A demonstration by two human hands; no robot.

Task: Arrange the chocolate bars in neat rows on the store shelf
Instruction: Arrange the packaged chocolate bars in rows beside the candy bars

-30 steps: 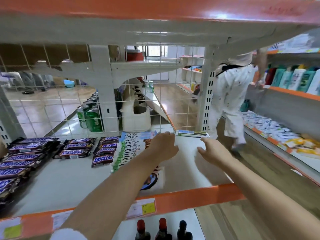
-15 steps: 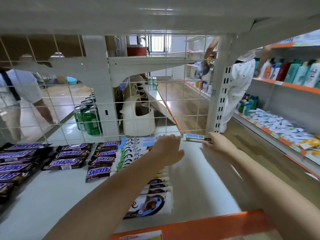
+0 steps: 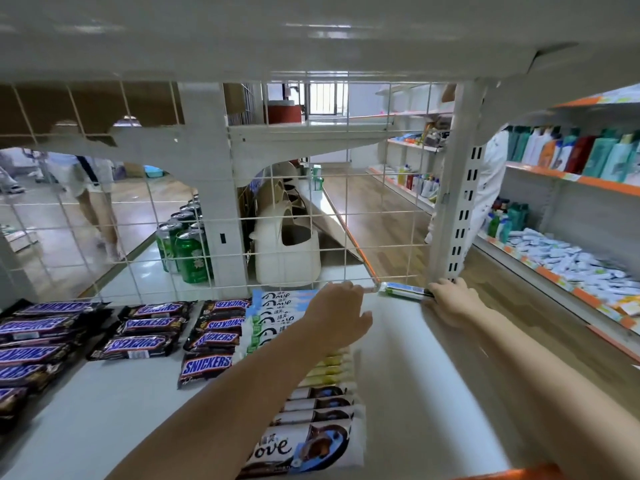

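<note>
The right hand (image 3: 450,299) pinched a blue-and-green chocolate bar (image 3: 403,290) at the back right corner of the shelf (image 3: 415,393). The left hand (image 3: 337,317) rested with loosely curled fingers on the row of Dove bars (image 3: 304,445), holding nothing.

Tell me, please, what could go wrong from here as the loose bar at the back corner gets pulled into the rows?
1. The loose bar lies at the shelf's back right corner, partly past the wire grid; the right hand could nudge it off the back.
2. The left hand and forearm lie across the Dove row; drawing back could drag the overlapped bars askew.
3. The Snickers bars beside it already sit crooked.
</note>
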